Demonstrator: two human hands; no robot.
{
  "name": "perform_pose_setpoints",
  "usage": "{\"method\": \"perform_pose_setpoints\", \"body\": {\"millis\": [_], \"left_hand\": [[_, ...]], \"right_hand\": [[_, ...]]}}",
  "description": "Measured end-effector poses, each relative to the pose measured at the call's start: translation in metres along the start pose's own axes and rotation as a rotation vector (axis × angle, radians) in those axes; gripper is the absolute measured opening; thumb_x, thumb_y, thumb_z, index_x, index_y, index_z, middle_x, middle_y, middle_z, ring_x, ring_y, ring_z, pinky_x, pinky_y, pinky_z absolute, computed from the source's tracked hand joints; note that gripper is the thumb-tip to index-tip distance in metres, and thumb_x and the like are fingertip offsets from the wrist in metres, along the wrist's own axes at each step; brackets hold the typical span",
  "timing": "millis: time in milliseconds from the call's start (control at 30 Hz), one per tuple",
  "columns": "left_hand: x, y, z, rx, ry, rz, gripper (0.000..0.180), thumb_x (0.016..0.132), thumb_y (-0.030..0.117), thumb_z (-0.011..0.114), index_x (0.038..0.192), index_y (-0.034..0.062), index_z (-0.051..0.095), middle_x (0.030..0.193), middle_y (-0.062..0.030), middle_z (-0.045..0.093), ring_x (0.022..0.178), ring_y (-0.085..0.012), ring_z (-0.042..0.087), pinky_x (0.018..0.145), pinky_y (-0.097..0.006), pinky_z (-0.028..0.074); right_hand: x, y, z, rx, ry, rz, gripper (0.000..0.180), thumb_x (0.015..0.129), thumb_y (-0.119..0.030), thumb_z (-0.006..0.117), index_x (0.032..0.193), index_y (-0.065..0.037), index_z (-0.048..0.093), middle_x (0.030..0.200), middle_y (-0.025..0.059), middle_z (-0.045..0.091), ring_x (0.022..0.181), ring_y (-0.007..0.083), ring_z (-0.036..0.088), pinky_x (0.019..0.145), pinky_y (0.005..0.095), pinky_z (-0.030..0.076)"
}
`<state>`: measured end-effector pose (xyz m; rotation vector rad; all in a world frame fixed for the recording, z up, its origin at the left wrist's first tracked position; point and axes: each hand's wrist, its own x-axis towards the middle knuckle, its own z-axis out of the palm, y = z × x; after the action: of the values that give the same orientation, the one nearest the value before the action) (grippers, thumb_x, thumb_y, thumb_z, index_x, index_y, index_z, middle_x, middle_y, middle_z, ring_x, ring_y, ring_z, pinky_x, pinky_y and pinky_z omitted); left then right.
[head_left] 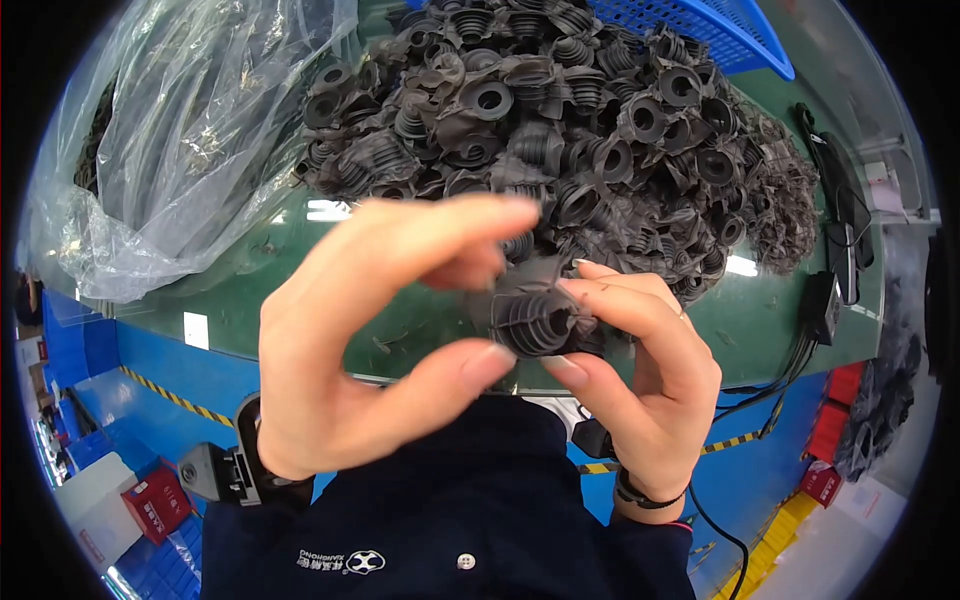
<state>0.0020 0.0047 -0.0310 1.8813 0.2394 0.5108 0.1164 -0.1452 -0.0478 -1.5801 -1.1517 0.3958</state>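
A black ribbed rubber bellows (530, 318) with thin flash around it is held just above the table's near edge. My right hand (665, 390) pinches its right side between thumb and fingers. On the other side, my left hand (312, 345) is spread around the bellows, its thumb and fingers apart and the fingertips slightly blurred. The left thumb tip lies close to the ribs; whether it touches them I cannot tell. Beyond both hands lies a large heap of similar black rubber bellows (490, 98), many with ragged flash attached.
The green table (240, 325) carries a large clear plastic bag (200, 140) at the left. A blue plastic basket (740, 35) stands at the far right. Black devices with cables (822, 310) lie along the right edge. Red and yellow bins (835, 425) stand lower right.
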Motion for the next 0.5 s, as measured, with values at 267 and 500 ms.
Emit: {"method": "perform_pose_setpoints", "body": {"millis": [267, 500], "left_hand": [[-0.003, -0.006, 0.011, 0.329, 0.079, 0.308, 0.024, 0.057, -0.012, 0.062, 0.079, -0.0043, 0.059, 0.072, -0.0134, 0.061, 0.064, -0.0194, 0.060, 0.057, -0.024, 0.047], [-0.006, 0.003, 0.015, 0.504, 0.222, 0.465, 0.019, 0.058, -0.011, 0.056, 0.076, -0.0050, 0.057, 0.064, -0.0112, 0.058, 0.056, -0.0194, 0.057, 0.053, -0.025, 0.046]], "right_hand": [[-0.001, -0.005, 0.010, 0.165, 0.065, 0.149, 0.042, 0.061, 0.006, 0.063, 0.101, 0.005, 0.051, 0.097, 0.0107, 0.053, 0.090, 0.0163, 0.050, 0.081, 0.0266, 0.038], [-0.005, -0.008, 0.022, 0.694, 0.186, 0.225, 0.045, 0.061, 0.005, 0.066, 0.102, 0.005, 0.046, 0.095, 0.0132, 0.054, 0.086, 0.0168, 0.055, 0.078, 0.0276, 0.042]]}}
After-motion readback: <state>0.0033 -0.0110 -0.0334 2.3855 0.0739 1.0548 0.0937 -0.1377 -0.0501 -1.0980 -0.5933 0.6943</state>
